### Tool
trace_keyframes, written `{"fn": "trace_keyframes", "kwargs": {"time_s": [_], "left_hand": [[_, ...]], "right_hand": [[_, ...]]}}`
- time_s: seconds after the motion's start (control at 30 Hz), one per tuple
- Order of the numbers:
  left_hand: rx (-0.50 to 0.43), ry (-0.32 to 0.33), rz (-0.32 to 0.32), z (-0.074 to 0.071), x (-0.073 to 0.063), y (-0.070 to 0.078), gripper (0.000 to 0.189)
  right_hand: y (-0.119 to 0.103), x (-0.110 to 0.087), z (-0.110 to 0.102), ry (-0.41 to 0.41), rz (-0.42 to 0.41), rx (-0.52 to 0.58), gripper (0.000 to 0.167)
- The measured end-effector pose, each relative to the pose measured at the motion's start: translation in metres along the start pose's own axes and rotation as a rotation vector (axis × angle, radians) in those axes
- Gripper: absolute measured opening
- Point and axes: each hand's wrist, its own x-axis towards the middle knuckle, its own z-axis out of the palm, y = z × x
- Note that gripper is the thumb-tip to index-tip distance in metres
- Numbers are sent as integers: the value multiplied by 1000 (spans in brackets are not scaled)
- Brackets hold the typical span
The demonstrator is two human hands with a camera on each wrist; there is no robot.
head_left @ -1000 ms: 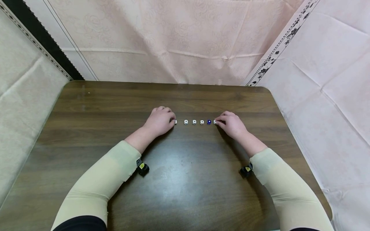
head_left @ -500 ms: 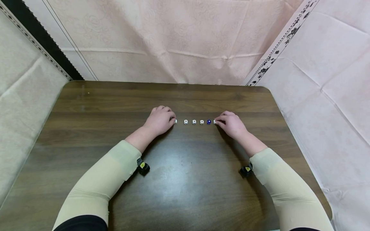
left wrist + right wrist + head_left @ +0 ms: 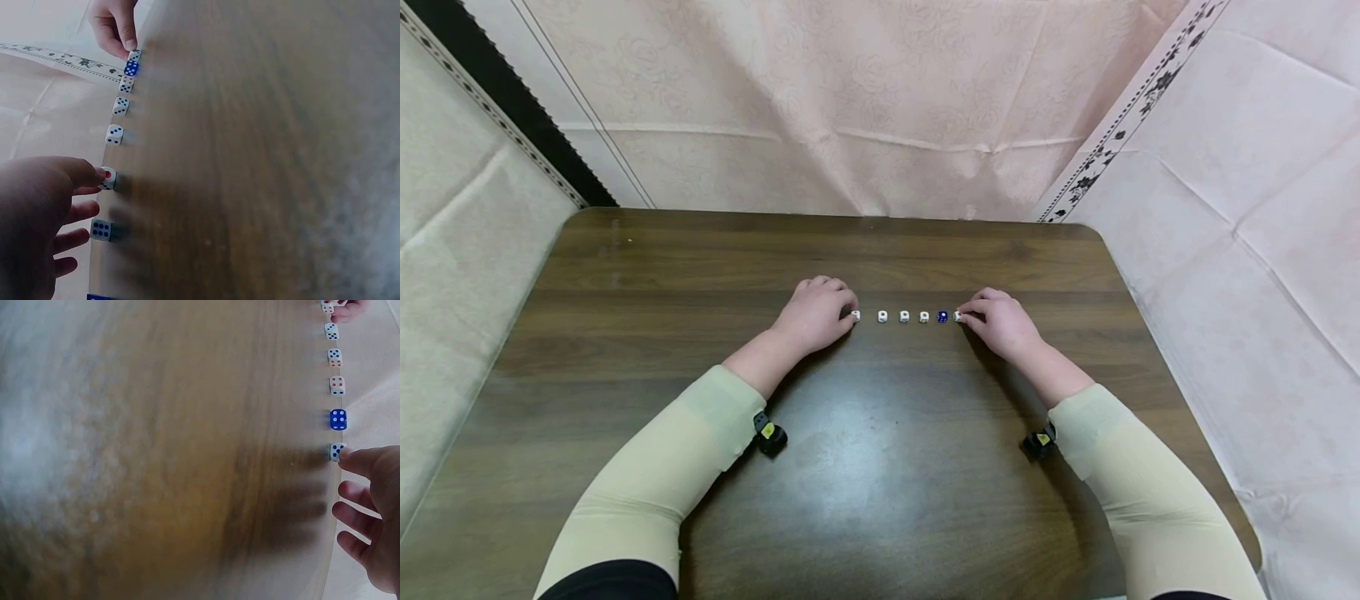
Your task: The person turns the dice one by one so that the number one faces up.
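Observation:
Small dice stand in a straight row across the table. At the left, my left hand (image 3: 816, 315) pinches a white die (image 3: 111, 180) with a red pip facing the wrist camera. My right hand (image 3: 998, 323) pinches a white die (image 3: 335, 451) with its thumb and fingers at the other end. Beside it sits a blue die (image 3: 942, 317). Between the hands stand more white dice (image 3: 904, 317), spaced a little apart. In the left wrist view, another white die (image 3: 100, 229) showing six pips and the edge of a blue die (image 3: 97, 297) lie beyond the left hand; the head view hides them.
The brown wooden table (image 3: 850, 450) has rounded far corners. A pale pink cloth (image 3: 865, 100) hangs behind it, and a white cloth (image 3: 1262, 167) with a floral border runs along the right. A small black camera sits at each wrist.
Almost nothing differs. The left hand shifts very slightly right with its die; the right hand and the other dice stay in place.

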Motion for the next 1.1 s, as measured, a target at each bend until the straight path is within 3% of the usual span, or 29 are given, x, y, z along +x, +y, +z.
{"fn": "trace_keyframes", "kwargs": {"time_s": [1.1], "left_hand": [[32, -16, -8, -3, -2, 4, 19]], "right_hand": [[-1, -1, 0, 13, -18, -6, 19]]}}
